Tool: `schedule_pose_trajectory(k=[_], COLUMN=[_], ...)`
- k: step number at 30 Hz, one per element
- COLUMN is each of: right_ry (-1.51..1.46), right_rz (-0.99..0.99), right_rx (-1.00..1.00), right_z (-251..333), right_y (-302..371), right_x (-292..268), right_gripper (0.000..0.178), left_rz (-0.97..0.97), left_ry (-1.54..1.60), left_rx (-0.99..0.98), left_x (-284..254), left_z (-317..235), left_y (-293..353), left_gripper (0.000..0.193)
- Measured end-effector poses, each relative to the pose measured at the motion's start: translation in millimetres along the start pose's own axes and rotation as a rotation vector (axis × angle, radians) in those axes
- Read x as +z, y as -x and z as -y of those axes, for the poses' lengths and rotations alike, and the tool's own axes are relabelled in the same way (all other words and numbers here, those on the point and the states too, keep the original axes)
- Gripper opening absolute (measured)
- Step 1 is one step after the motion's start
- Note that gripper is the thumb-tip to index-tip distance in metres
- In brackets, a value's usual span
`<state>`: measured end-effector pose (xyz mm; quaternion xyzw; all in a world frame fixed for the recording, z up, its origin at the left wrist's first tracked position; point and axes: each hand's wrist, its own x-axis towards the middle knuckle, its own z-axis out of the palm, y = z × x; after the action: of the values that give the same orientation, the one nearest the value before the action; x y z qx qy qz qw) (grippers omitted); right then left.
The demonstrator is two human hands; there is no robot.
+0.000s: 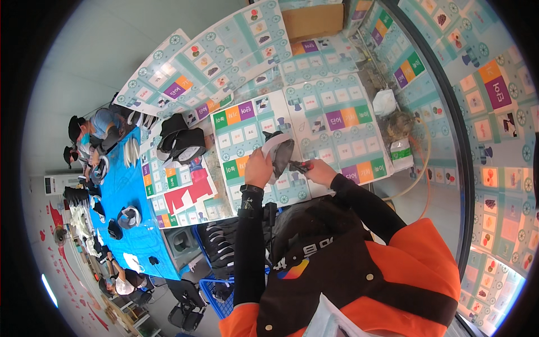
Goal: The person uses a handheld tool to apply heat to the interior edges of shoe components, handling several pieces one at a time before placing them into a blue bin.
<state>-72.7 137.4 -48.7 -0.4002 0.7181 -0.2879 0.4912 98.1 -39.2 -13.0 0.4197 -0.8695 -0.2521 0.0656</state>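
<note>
My left hand (258, 169) is closed on a curved fabric piece (283, 153), dark grey with a pale band along its left edge. It is held upright a little above the covered table. My right hand (321, 172) grips small cutters (301, 166) with dark blades and some red at the handle. Their tips point left, close to the lower right edge of the fabric piece; whether they touch it I cannot tell. To the left on the table lies a pile of black and grey sewn pieces (188, 145).
The table is covered with printed sheets (342, 132). A white bag (384, 103) and a green-and-white pack (400, 151) stand at its right. A blue basket (216, 292) of dark pieces sits below left. Several people work around a blue-covered table (140, 236) at far left.
</note>
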Motion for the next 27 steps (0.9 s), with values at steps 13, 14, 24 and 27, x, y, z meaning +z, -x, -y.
schedule_pose_trajectory(k=[13, 14, 24, 27], right_ry=[0.1, 0.103, 0.168, 0.001], right_rz=[-0.386, -0.386, -0.248, -0.048], right_rx=[-0.054, -0.057, -0.071, 0.035], right_z=[-5, -3, -11, -9], right_y=[1, 3, 0, -1], right_x=[1, -5, -10, -9], right_gripper=[0.02, 0.02, 0.024, 0.024], left_rz=[0.012, 0.024, 0.06, 0.057], left_ry=[0.022, 0.0, -0.033, -0.077], left_rx=[0.009, -0.003, 0.027, -0.085], left_x=[-1, 1, 1, -9], left_z=[-15, -18, -17, -14], left_y=[-5, -7, -11, 1], left_gripper=[0.026, 0.026, 0.028, 0.027])
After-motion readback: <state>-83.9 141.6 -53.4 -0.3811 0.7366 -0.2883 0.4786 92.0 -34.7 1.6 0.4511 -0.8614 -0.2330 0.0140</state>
